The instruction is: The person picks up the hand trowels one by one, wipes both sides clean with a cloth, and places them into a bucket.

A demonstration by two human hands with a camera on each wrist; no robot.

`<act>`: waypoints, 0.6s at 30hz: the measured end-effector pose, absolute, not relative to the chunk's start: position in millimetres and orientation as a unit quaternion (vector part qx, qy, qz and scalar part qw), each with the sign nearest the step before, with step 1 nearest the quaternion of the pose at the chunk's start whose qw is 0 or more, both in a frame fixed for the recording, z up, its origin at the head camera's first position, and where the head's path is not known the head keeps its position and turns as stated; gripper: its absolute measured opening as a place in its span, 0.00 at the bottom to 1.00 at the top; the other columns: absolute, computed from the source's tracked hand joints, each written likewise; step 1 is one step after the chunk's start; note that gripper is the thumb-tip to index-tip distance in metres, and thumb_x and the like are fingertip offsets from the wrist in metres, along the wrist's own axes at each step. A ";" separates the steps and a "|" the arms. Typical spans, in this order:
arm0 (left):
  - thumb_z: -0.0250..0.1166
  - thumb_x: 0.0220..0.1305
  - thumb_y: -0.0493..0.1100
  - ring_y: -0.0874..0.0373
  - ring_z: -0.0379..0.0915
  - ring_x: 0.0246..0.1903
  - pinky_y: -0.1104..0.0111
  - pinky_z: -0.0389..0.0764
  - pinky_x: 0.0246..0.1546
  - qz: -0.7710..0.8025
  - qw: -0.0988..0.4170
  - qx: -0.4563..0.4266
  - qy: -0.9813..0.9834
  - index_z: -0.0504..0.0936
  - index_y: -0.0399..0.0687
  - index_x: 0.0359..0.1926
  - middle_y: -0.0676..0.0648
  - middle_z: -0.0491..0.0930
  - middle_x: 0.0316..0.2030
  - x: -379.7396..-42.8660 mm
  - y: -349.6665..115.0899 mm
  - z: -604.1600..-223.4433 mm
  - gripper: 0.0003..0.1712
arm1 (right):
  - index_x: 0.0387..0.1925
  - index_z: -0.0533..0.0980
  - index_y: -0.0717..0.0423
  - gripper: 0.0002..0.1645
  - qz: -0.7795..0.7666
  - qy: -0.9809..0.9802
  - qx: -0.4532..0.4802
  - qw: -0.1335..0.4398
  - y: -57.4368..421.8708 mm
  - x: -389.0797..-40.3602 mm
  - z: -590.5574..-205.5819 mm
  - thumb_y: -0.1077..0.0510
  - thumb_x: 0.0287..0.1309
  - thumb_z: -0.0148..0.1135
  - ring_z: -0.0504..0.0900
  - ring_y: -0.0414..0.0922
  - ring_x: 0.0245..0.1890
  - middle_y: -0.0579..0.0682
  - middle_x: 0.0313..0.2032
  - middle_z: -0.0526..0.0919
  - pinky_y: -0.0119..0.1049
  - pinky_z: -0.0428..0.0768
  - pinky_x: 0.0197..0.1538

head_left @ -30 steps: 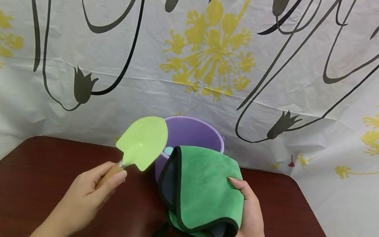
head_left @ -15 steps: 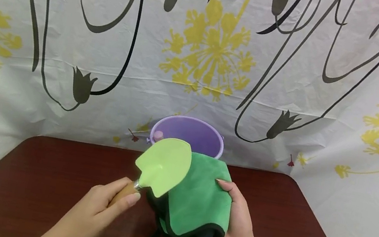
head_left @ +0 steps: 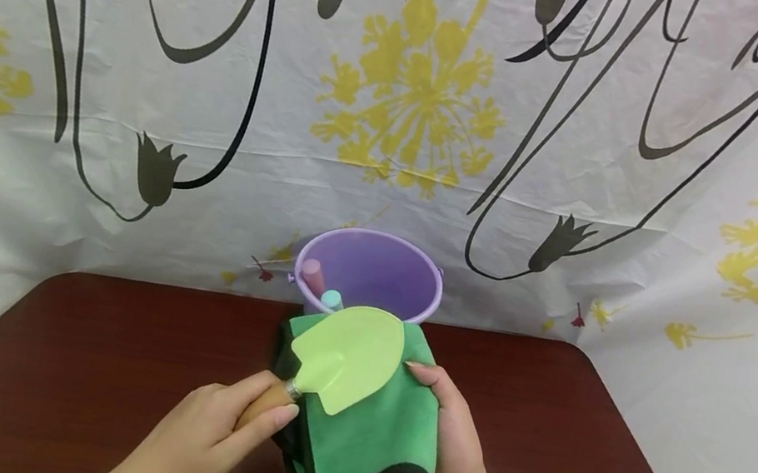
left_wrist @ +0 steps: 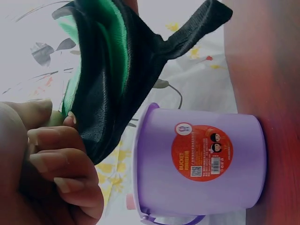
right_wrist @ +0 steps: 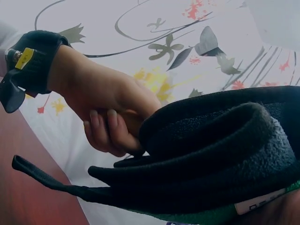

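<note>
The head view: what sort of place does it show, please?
Probably an indoor tabletop setup, perhaps at home: a dark reddish-brown table, a white fabric-like sheet printed with flowers hanging behind it, and a purple plastic bucket standing on the table.

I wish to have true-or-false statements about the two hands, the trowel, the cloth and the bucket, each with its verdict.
1. The left hand holds the trowel by its wooden handle. True.
2. The right hand holds nothing. False: it holds the green cloth.
3. The bucket stands upright on the table. True.
4. The bucket is empty. False: a pink object and a light-blue object show at its opening.
5. In the head view, the trowel overlaps the cloth. True.
</note>
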State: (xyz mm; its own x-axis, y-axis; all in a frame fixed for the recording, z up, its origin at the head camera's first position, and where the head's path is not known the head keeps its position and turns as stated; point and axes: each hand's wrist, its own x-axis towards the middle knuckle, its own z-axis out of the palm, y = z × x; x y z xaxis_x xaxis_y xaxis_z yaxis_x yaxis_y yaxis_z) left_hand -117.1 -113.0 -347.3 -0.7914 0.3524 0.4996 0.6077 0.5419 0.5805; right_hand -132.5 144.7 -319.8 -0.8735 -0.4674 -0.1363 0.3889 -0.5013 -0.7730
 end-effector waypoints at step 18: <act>0.52 0.74 0.66 0.71 0.48 0.18 0.77 0.58 0.21 -0.395 -0.015 -0.161 -0.904 0.66 0.59 0.25 0.60 0.55 0.17 -119.0 -105.3 -353.3 0.25 | 0.60 0.63 0.45 0.18 -0.861 0.455 -0.032 0.226 128.8 -125.3 -324.3 0.46 0.76 0.39 0.79 0.38 0.49 0.41 0.49 0.77 0.36 0.78 0.57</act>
State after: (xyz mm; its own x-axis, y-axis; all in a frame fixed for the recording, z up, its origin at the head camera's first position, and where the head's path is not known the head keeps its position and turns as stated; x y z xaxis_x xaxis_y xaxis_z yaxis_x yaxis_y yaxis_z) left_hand -119.0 -105.3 -353.3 -0.9474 0.3041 0.0996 0.2798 0.6360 0.7192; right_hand -125.3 128.8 -324.3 -0.8957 -0.4185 -0.1503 0.3596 -0.4830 -0.7984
